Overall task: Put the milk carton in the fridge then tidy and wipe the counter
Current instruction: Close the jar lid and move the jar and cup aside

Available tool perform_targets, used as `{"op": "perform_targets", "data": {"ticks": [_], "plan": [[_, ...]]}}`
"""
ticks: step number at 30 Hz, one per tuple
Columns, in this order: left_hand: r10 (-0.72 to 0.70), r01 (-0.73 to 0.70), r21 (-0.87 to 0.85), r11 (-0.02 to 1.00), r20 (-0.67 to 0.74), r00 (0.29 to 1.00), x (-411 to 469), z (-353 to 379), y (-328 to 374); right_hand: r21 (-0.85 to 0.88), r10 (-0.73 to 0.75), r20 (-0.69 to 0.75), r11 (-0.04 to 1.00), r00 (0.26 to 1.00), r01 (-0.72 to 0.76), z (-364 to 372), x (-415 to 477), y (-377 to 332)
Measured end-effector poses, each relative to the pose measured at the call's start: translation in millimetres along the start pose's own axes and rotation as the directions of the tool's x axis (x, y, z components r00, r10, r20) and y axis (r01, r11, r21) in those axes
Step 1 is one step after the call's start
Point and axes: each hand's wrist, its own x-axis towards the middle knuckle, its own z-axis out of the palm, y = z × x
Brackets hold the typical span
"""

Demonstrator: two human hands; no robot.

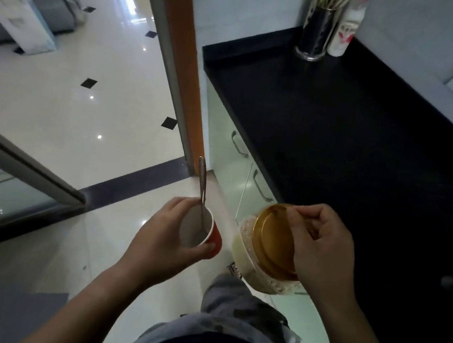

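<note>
jar [243, 246] contents unclear, bottle [347, 25] label blurred, sofa [24, 3] cut off

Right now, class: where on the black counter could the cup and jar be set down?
The counter is bare between the steel utensil holder and white bottle in the far corner and the right hand. Only that corner is crowded.

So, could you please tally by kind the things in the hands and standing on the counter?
Cups: 1, red, in the left hand
Spoons: 1, in the cup
Jars: 1, gold lid, in the right hand
Utensil holders: 1, steel
Bottles: 1, white
Total: 5
</note>
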Motion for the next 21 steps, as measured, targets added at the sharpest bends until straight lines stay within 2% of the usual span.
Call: {"op": "perform_targets", "data": {"ticks": [4, 7, 11, 13, 17, 21], "plan": [[0.028, -0.029, 0.058, 0.998, 0.02, 0.999, 91, -25, 10, 0.041, 0.023, -0.036, 0.999, 0.999, -0.021, 3, 66, -22], [0.067, -0.067, 0.075, 0.995, 0.004, 0.998, 155, -43, 22, 0.088, -0.015, -0.071, 0.996, 0.997, 0.021, 0, 118, -44], [0.095, -0.094, 0.037, 0.995, -0.018, 0.995, 222, -54, 37, 0.111, -0.037, -0.123, 0.992, 0.992, 0.051, -3, 182, -68], [0.162, -0.162, 0.037, 0.986, -0.011, 0.987, 253, -55, 45, 0.122, -0.038, -0.161, 0.991, 0.986, 0.058, -3, 211, -74], [0.406, -0.41, 0.048, 0.911, 0.082, 0.91, 326, -52, 67, 0.112, 0.0, -0.219, 0.993, 0.976, 0.025, -1, 270, -73], [0.482, -0.496, -0.002, 0.869, 0.238, 0.843, 409, -36, 82, 0.099, 0.095, -0.317, 0.993, 0.944, -0.067, 1, 321, -66]]}}
